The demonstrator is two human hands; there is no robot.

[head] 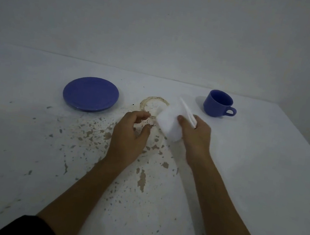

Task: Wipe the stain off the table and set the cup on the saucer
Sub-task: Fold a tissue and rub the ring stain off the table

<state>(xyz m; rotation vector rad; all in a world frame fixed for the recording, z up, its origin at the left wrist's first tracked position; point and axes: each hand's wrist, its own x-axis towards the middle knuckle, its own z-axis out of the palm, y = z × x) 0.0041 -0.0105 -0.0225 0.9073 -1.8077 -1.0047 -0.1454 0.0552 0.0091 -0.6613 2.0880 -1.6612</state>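
A brown ring-shaped stain [153, 101] marks the white table [26, 127] between a blue saucer [90, 94] on the left and a blue cup [218, 103] on the right. The cup stands upright with its handle pointing right. My right hand [193, 137] holds a folded white tissue [172, 120] just below and right of the stain, lifted at an angle. My left hand [130, 135] hovers beside the tissue with curled, parted fingers and nothing in it.
Chipped paint patches [141, 178] speckle the table in front of me. A pale wall [164, 27] rises behind the table's far edge. The table's right edge [308, 141] runs diagonally past the cup.
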